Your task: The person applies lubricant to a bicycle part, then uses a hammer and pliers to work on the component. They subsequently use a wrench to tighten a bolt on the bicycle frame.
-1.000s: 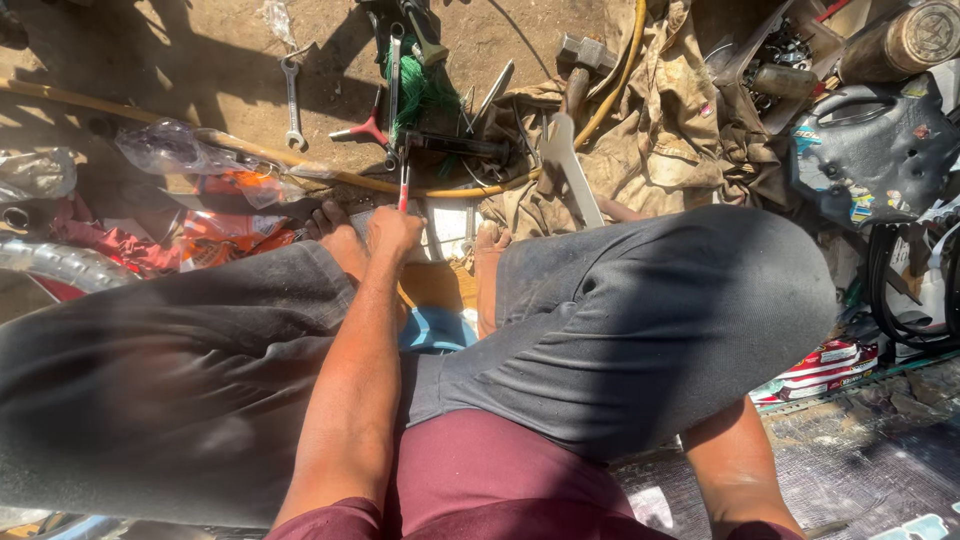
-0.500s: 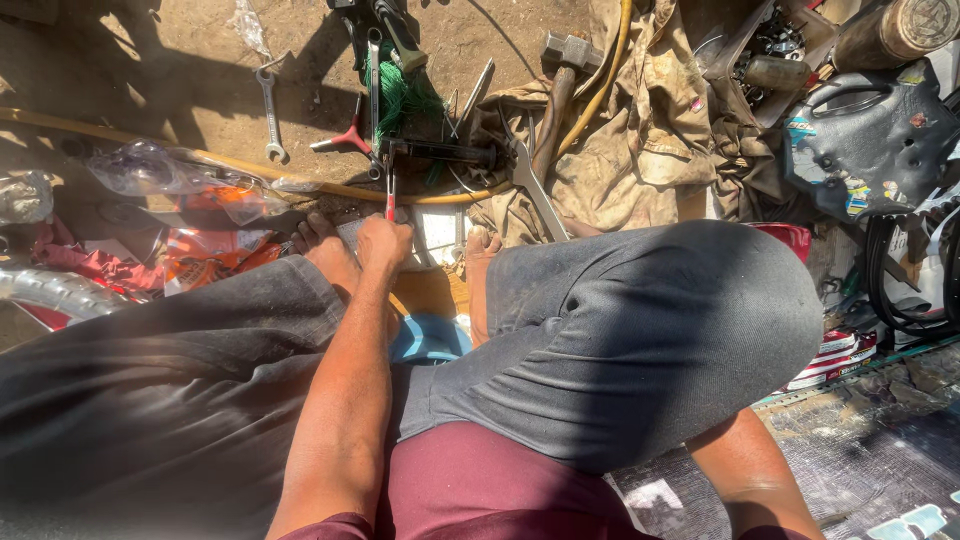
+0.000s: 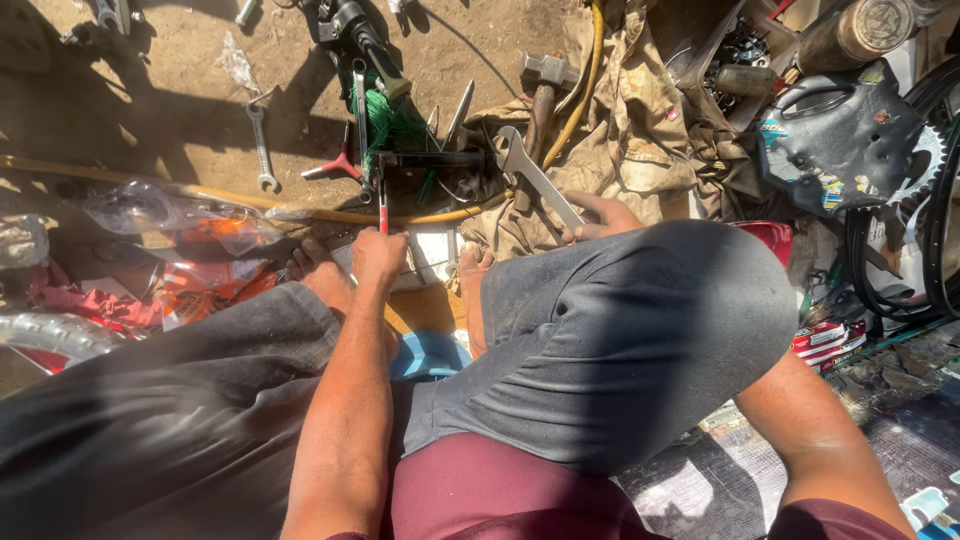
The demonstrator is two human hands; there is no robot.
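I sit on the ground with both knees raised. My left hand (image 3: 380,256) reaches forward between my legs, closed around a thin red-handled tool (image 3: 383,208) that points up at a black metal bracket (image 3: 430,165). Green twine (image 3: 392,122) lies just beyond the bracket. My right hand (image 3: 603,214) comes out past my right knee, its fingers on the handle end of a large silver adjustable wrench (image 3: 532,172) that lies on a beige cloth (image 3: 640,130). My bare feet rest below the bracket.
A hammer (image 3: 545,75), a silver spanner (image 3: 261,146), a red three-armed wrench (image 3: 340,166) and a yellow hose (image 3: 590,70) lie on the dirt. Plastic bags (image 3: 150,206) sit at the left, a black fairing (image 3: 840,140) and a tyre (image 3: 935,250) at the right. A blue object (image 3: 430,355) lies between my legs.
My right hand has come into view past the knee and now lies on the wrench handle. My left hand stays on the red-handled tool. The view has shifted slightly.
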